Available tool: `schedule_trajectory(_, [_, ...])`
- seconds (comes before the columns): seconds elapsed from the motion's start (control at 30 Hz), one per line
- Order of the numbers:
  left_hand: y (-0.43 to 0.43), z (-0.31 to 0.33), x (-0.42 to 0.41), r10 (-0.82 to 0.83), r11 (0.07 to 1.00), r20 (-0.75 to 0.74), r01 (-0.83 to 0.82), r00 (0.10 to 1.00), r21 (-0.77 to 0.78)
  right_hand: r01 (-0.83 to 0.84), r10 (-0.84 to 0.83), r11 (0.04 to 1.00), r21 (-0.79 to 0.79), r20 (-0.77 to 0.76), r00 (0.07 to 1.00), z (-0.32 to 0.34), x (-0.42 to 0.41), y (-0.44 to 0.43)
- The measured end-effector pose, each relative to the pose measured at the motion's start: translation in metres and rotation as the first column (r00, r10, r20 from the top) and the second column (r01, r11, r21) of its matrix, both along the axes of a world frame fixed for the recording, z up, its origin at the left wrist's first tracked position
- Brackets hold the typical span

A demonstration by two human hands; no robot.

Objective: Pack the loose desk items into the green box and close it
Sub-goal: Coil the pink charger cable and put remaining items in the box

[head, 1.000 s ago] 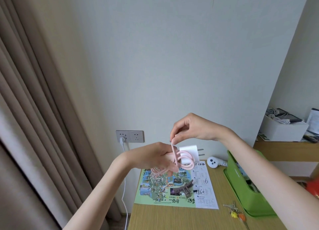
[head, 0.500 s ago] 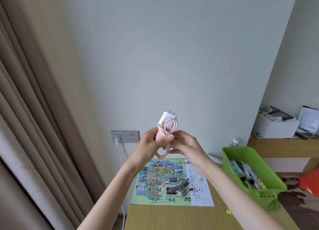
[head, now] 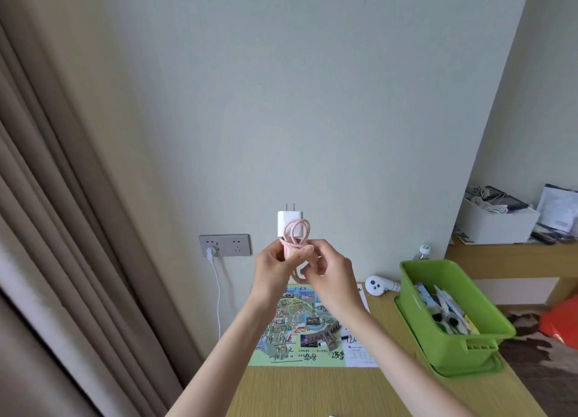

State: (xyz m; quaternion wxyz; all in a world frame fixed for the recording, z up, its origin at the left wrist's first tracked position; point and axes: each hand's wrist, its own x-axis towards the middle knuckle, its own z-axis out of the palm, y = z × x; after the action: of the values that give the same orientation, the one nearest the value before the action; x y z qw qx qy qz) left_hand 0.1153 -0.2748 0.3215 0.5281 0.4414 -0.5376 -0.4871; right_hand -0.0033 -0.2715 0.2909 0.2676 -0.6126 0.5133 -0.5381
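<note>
Head view showed us a wooden desk (head: 312, 391) against a pale wall (head: 312, 104), both hands (head: 272, 269) (head: 328, 276) pinching a cable-wrapped charger (head: 289, 226), their fingertips hidden.

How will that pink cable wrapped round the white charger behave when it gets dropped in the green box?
Probably floppy: the pink cable hangs in loose loops over the white charger, so it may spring open once both hands' grip lets go. The bundle looks light, held by fingertips alone. The green box is open, with contents the loops could snag on.
</note>
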Motion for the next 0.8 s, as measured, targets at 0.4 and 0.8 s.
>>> schedule_trajectory(0.4, [-0.003,0.020,0.007,-0.080,0.997,0.070,0.079,0.994,0.009,-0.011,-0.104,0.953,-0.302,-0.363,0.926,0.009,-0.033,0.010])
schedule_trajectory(0.8, [-0.005,0.019,0.005,-0.186,0.981,0.028,0.188,0.982,-0.057,-0.032,0.009,0.942,-0.335,-0.068,0.998,0.028,-0.042,0.006])
